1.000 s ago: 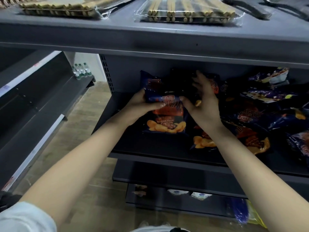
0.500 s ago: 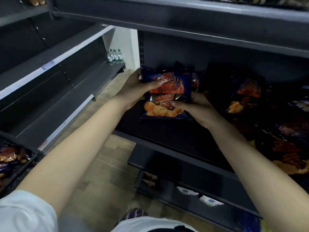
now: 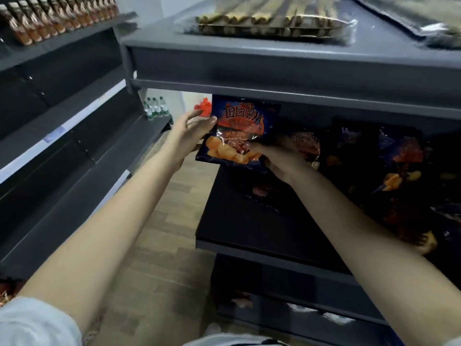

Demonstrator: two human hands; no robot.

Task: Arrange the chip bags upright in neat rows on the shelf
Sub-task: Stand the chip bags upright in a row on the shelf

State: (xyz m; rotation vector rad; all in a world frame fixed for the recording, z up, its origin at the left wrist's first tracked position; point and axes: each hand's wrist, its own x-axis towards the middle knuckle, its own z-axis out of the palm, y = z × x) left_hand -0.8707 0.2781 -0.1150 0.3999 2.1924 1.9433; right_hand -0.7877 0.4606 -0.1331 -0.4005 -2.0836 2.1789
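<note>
The right hand (image 3: 279,159) is gripping the lower corner of a chip bag (image 3: 238,128), holding it upright at the far left of the shelf (image 3: 249,221). The left hand (image 3: 189,136), fingers straight, is steadying its edge. The heaped bags (image 3: 399,158) on the right are lying unsorted, so the job looks barely begun.

Dk grey metal shelving (image 3: 74,156), wood-plank floor (image 3: 159,245), white wall (image 3: 180,98) at back, dim light

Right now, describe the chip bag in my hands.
The chip bag is glossy dark blue with a red-orange panel and printed golden chips below. It is held upright, front facing you, at the left end of the shelf. Your right hand grips its lower right corner; your left hand touches its left edge.
</note>
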